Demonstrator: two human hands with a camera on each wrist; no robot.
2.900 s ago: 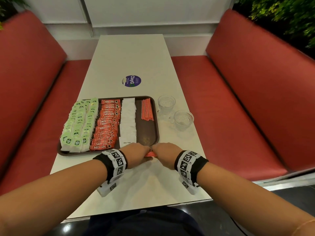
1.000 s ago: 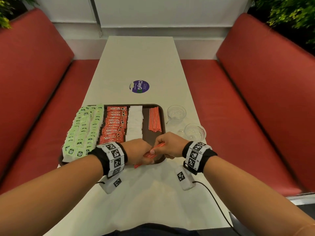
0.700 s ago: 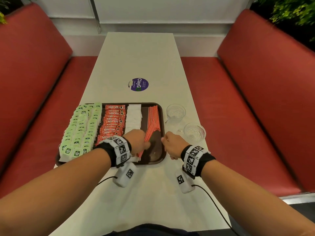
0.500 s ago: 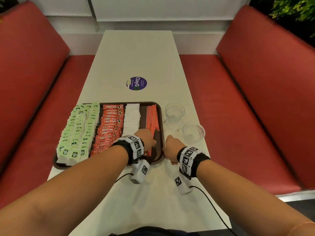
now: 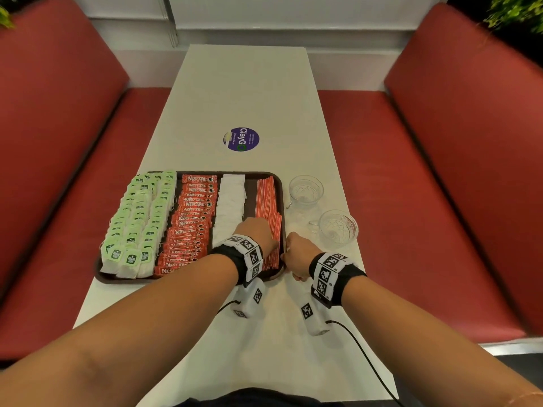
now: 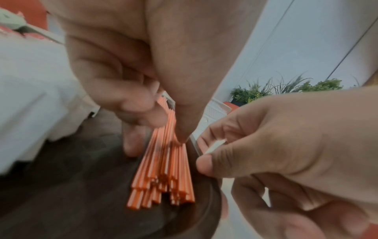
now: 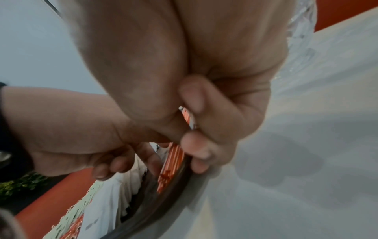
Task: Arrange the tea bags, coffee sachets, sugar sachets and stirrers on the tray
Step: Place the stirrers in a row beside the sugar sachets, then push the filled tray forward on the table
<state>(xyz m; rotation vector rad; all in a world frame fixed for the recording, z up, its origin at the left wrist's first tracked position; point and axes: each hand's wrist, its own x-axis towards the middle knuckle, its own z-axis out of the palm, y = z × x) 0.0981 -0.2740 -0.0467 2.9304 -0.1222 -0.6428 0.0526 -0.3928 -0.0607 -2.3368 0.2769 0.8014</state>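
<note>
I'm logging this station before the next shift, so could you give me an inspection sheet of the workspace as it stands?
Surface: white table, a round purple sticker at its middle.
Job's things: brown tray holds, left to right, green tea bags, red coffee sachets, white sugar sachets, orange stirrers.
Clutter: two glass cups right of the tray.
Hands: left hand has its fingers on the near stirrers; right hand curled at the tray's right rim, what it pinches cannot be told.
Cables: black cable from the right wrist unit.
Surroundings: red benches both sides, plants behind.
</note>
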